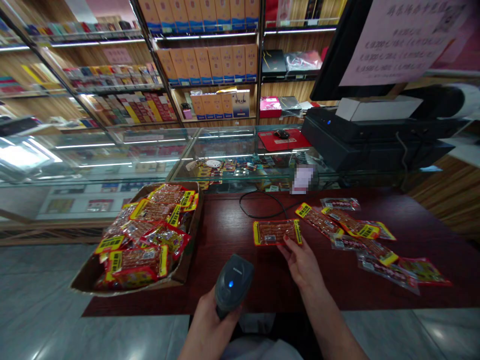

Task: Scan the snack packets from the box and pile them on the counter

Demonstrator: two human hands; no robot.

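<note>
A scanner [234,280] is gripped in the left hand [213,320], its fingers wrapped closed around the handle; the head is pointed up and away from the body, and a blue light is shown on its top. A packet [275,231] is held by its near right corner in the right hand [305,262], pinched between fingers that are nearly closed; it is kept roughly level over the middle of the table [221,230], and whether the wood is touched by it cannot be told. To the right, more packets [318,220] are strewn, some overlapped, some set apart. At the left, an open carton [192,252] is heaped with similar packs [140,262]. A looped cable [258,217] is laid just beyond the held packet. Behind the table a glass counter [225,145] is placed, on which a mouse [281,134] is rested upon a red mat [268,142]. At the upper right, a sheet [393,50] is fixed to a monitor [330,65]. Beyond, boxes [210,65] are lined up on shelves [202,85].
</note>
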